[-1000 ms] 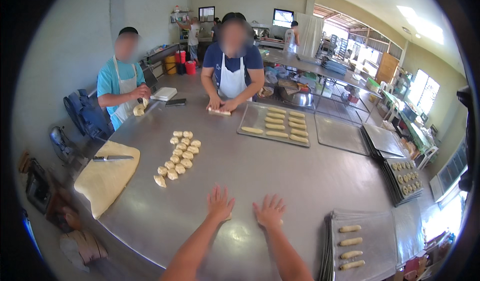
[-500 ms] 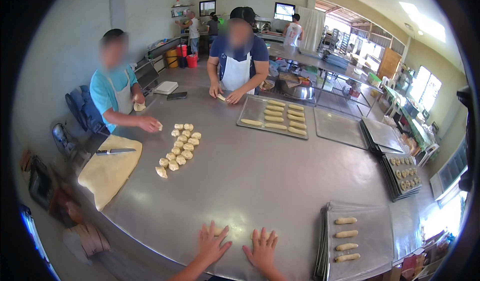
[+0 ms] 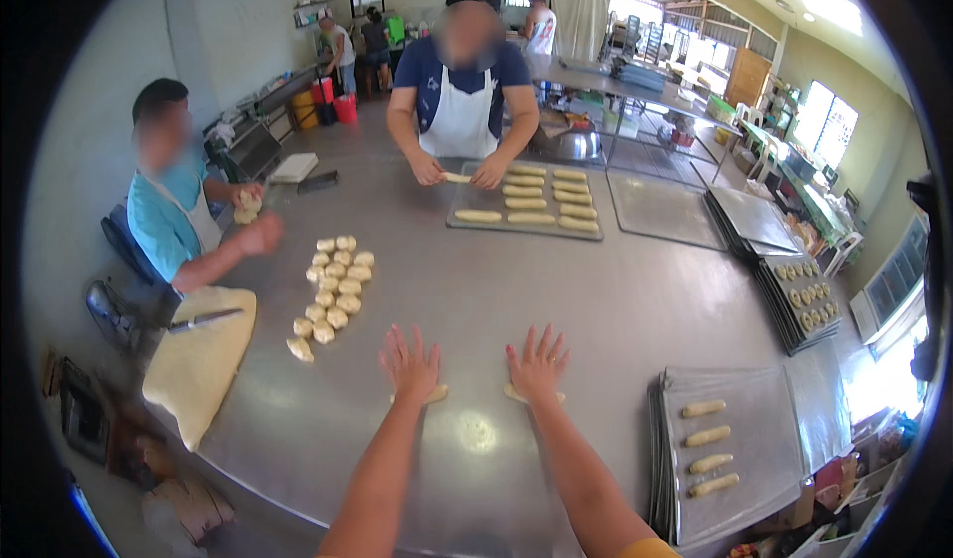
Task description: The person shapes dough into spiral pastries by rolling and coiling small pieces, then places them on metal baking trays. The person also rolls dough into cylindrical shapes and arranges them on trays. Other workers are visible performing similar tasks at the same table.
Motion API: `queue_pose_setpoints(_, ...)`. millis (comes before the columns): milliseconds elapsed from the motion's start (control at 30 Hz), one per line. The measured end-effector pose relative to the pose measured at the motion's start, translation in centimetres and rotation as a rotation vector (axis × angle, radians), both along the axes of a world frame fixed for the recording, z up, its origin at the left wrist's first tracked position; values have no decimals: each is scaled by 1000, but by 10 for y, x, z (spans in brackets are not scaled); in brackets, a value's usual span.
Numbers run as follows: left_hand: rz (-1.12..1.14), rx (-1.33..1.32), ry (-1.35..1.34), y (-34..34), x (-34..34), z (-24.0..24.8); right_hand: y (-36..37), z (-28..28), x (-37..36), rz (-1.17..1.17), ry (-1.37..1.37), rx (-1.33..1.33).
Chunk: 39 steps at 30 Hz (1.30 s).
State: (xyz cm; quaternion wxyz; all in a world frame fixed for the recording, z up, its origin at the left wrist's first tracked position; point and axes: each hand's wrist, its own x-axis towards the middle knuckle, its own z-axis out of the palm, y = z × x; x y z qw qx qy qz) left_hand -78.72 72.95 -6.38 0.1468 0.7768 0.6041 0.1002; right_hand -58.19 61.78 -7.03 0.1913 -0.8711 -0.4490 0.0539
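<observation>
My left hand (image 3: 409,363) lies palm down on the steel table with fingers spread, its heel over a short dough roll (image 3: 438,394). Level with it, my right hand (image 3: 537,365) is also flat and open, pressing on a second dough roll (image 3: 513,392). Only the ends of both rolls show beside my wrists. Left of my hands sits a cluster of dough balls (image 3: 335,287). To my right, several shaped dough rolls (image 3: 709,436) rest in a column on a stacked baking tray (image 3: 754,459).
A dough sheet (image 3: 204,364) with a knife (image 3: 205,320) on it lies at the left. One co-worker at the left handles dough; another across the table holds a roll by a tray (image 3: 457,222) of rolls. Stacked trays (image 3: 759,225) stand at the right edge.
Both my hands have moved forward, away from me, over the rolls, and the forearms show more. The co-worker at the left has drawn an arm back; the view has shifted slightly.
</observation>
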Motion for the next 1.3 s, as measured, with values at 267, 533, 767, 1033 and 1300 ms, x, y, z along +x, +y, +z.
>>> queue_pose_setpoints(267, -271, -42, 47, -156, -73, 18, -135, 29, -76, 255, -17, -147)
queue_pose_setpoints(533, -344, 8, -65, -267, -124, 35, -251, 26, -120, 439, -39, -19)
queue_pose_setpoints(767, -268, 58, -8, -205, -83, 23, -201, 21, -105, 378, -132, -32)
queue_pose_setpoints(1033, -142, 69, 101, -75, -24, 12, -64, 8, -46, 287, -119, -116)
queue_pose_setpoints(1300, -51, 49, 47, -26, -7, 12, -13, 10, -24, 116, -21, -109)
